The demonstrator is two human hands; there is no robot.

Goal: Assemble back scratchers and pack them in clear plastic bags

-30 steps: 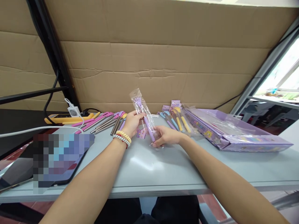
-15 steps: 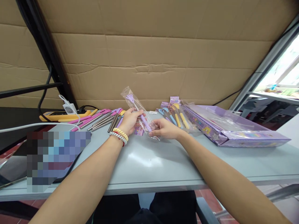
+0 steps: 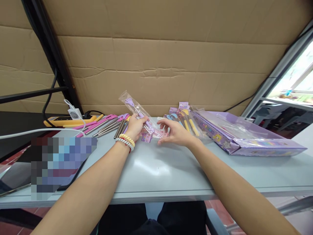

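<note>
A purple back scratcher point(image 3: 141, 115) with a small hand-shaped head lies inside a clear plastic bag point(image 3: 124, 95), tilted with its head up and to the left. My left hand point(image 3: 137, 126) is closed round the middle of it through the bag. At the bag's lower right end is my right hand point(image 3: 174, 131), thumb and fingers apart in a curve; whether a fingertip touches the plastic I cannot tell. Below the left hand's fingers a purple printed card point(image 3: 147, 137) shows on the table.
Several unwrapped back scratchers point(image 3: 110, 125) lie left of my left hand. Bagged ones point(image 3: 190, 122) with purple header cards lie right, beside a purple display box point(image 3: 269, 150). A yellow power strip point(image 3: 57, 121), white cable point(image 3: 36, 131) and blurred-out flat device point(image 3: 66, 166) occupy the table's left.
My right hand has let go of the bag's lower end, its fingers now spread. The bagged back scratcher has shifted slightly left and tipped flatter in my left hand.
</note>
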